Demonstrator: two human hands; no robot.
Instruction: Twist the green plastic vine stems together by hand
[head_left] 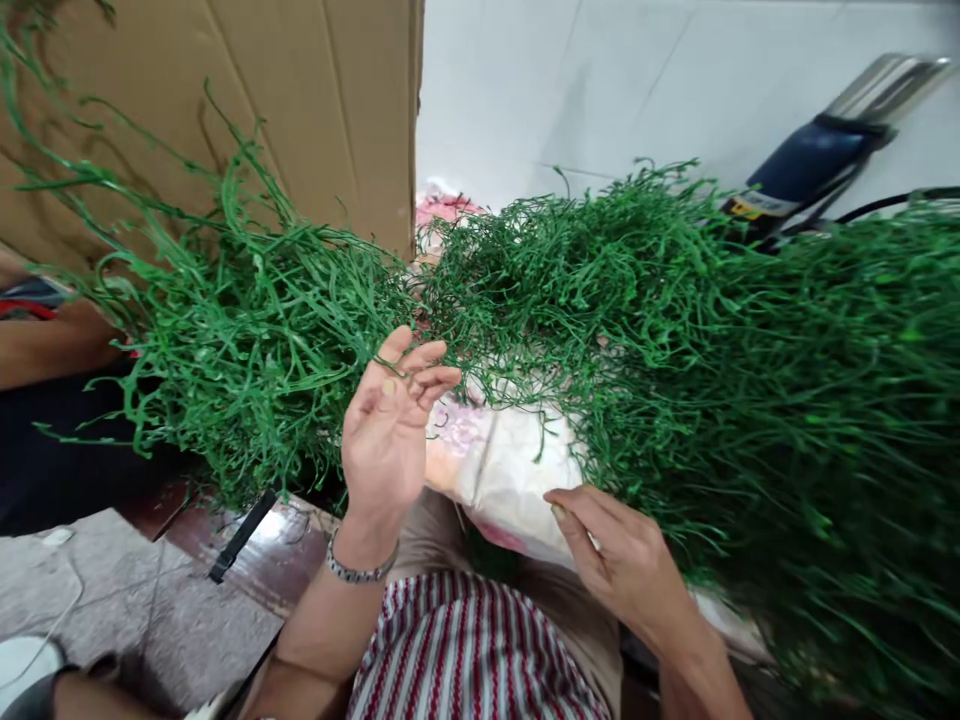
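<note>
My left hand (390, 425), with a metal watch at the wrist, is raised palm up beside the left pile of green stringy stems (262, 340). Its fingers are apart, and a thin green strand passes by the fingertips. Over the white plastic-like sheet (517, 470), my right hand (611, 535) has thumb and forefinger pinched together; whatever is between them is too small to make out. A larger green pile (787, 400) spreads to the right of both hands and behind them.
A cardboard sheet (300, 120) stands at the back left. A blue tool with a metal end (817, 160) lies at the back right. Another person's arm (60, 340) shows at the left edge. A brown wooden surface (277, 560) with a black strap is at the lower left.
</note>
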